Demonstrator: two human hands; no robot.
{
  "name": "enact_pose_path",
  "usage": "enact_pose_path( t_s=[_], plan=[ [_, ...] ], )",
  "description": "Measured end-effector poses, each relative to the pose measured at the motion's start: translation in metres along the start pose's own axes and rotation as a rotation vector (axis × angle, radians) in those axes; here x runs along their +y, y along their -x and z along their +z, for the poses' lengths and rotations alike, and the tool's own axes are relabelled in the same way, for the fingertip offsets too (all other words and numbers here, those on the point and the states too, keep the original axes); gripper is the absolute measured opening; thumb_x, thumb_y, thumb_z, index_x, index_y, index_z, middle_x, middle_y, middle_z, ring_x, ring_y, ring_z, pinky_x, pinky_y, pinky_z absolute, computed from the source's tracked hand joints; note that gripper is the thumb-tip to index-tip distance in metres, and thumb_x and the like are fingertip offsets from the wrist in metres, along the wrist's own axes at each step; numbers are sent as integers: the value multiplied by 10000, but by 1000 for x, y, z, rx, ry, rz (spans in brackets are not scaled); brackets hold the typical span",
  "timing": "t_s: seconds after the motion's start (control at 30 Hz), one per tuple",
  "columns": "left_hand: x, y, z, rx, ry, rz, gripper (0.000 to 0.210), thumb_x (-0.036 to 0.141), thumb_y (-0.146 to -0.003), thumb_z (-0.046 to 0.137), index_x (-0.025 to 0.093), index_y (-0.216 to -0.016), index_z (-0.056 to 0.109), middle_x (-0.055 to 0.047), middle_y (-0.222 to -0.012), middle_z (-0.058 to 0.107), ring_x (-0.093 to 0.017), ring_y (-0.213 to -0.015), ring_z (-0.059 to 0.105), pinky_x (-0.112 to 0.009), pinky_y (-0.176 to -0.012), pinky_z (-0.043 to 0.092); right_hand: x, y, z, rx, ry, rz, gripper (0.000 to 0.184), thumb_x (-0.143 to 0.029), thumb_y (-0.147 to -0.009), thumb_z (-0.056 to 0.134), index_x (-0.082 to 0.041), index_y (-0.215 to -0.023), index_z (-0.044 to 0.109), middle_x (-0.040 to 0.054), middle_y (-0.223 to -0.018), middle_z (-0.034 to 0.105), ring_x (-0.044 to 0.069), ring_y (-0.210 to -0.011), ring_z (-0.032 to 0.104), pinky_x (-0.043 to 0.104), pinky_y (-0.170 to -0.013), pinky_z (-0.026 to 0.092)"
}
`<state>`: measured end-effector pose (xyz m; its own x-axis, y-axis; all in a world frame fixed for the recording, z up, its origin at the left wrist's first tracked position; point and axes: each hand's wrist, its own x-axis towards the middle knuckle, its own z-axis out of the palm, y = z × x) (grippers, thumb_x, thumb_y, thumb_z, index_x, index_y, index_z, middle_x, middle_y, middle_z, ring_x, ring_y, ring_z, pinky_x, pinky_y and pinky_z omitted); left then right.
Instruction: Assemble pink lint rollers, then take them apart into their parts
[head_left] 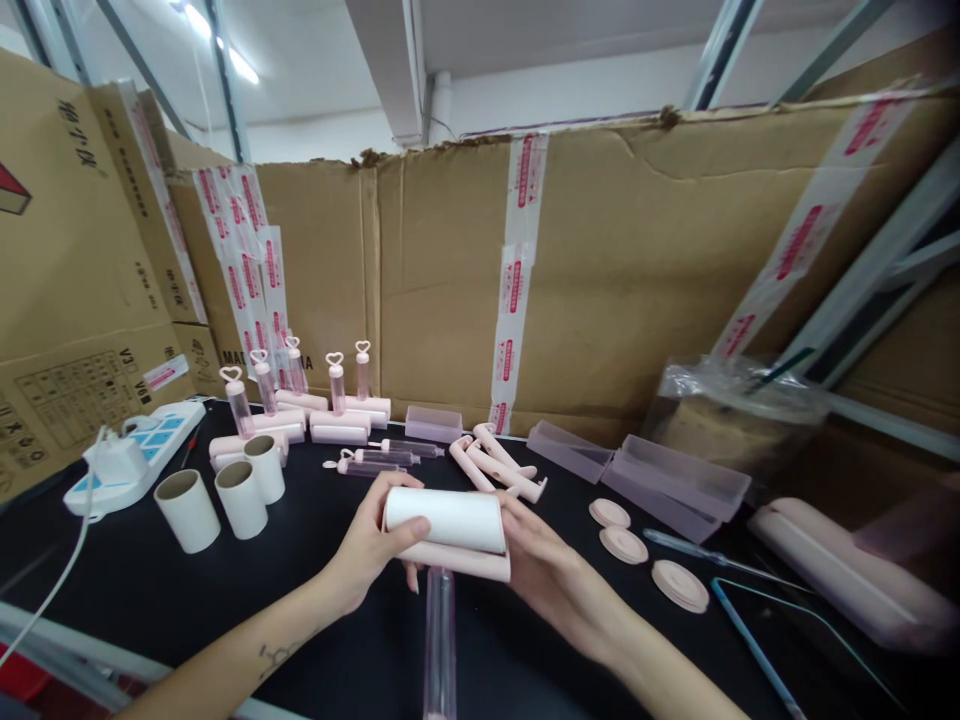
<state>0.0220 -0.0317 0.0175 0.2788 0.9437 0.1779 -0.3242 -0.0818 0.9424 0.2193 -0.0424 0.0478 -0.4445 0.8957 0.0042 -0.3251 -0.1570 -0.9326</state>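
In front of me I hold a pale pink lint roller whose wide head carries a white roll. A clear pinkish handle points down from it toward me. My left hand is closed round the left end, with the thumb on the white roll. On the right end, the fingers of my right hand are closed, and part of them is hidden behind the head. Beyond my hands lie loose pink curved parts and several clear handles with pink ends.
White paper rolls stand at the left beside a power strip. Behind them are several rollers with heart-shaped loops. Translucent lilac covers, pink discs and a screwdriver lie right. Cardboard walls enclose the black table.
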Motion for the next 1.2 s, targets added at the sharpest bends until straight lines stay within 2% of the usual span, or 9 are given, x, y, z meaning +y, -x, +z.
enact_pose_path(
  t_s=[0.17, 0.43, 0.57, 0.63, 0.73, 0.83, 1.03, 1.1, 1.2],
  plan=[
    [0, 1, -2, 17, -1, -10, 488, 362, -678, 715, 204, -1068, 467, 35, -733, 505, -93, -444, 549, -181, -300, 447, 0, 3, 2, -98, -17, 38, 303, -373, -724, 674, -256, -992, 593, 30, -937, 636, 223, -902, 576, 358, -835, 408],
    [6, 0, -3, 100, -104, 18, 480, 374, -638, 744, 175, -994, 490, 53, -634, 503, -68, -399, 500, -137, -271, 372, 7, 0, -2, 4, 159, -25, 378, -468, -812, 545, -213, -1089, 579, 88, -1127, 604, 253, -1037, 544, 387, -876, 413],
    [6, 0, 0, 92, -138, -2, 484, 345, -658, 731, 179, -1042, 489, 45, -660, 512, -63, -400, 493, -143, -280, 387, 5, -1, -3, 54, 311, -147, 550, -524, -648, 696, -266, -1111, 548, 66, -1112, 603, 262, -1006, 551, 365, -841, 431],
    [6, 0, 2, 51, -121, -22, 579, 317, -647, 743, 201, -1133, 450, 35, -702, 530, -78, -428, 522, -164, -308, 430, 4, -2, -3, 140, 383, -161, 464, -477, -633, 726, -256, -1016, 586, 45, -1008, 632, 249, -936, 569, 336, -798, 440],
    [4, 0, 4, 31, -77, -36, 715, 280, -618, 766, 224, -1219, 383, 21, -775, 538, -95, -482, 557, -197, -361, 487, 4, -4, -4, 244, 404, -163, 348, -468, -718, 648, -224, -963, 615, 34, -912, 644, 237, -872, 569, 325, -756, 439],
    [1, -1, 6, 39, -76, -49, 694, 266, -613, 769, 204, -1194, 394, 16, -791, 538, -88, -487, 554, -195, -369, 489, 7, -6, -6, 266, 380, -157, 354, -475, -768, 585, -215, -1005, 622, 33, -929, 649, 241, -877, 561, 326, -740, 437],
    [-7, -3, 2, -21, -117, -59, 628, 245, -607, 769, 192, -1107, 393, -15, -861, 577, -87, -489, 567, -185, -354, 475, 9, -8, -7, 336, 264, -225, 326, -418, -767, 604, -231, -1033, 610, 42, -1123, 605, 255, -1009, 536, 360, -870, 403],
    [-10, -3, 0, -46, -104, -54, 691, 232, -590, 779, 208, -1142, 364, -13, -873, 570, -90, -508, 575, -190, -366, 486, 8, -9, -8, 332, 182, -206, 301, -397, -755, 619, -231, -1005, 597, 51, -1145, 588, 237, -939, 574, 362, -848, 424],
    [-12, -3, -2, -59, -109, -42, 680, 235, -576, 788, 216, -1119, 379, -15, -911, 550, -80, -521, 576, -184, -381, 486, 2, -10, -16, 373, 188, -225, 222, -371, -734, 625, -225, -893, 571, 33, -1010, 615, 197, -783, 596, 344, -764, 451]
  ],
)
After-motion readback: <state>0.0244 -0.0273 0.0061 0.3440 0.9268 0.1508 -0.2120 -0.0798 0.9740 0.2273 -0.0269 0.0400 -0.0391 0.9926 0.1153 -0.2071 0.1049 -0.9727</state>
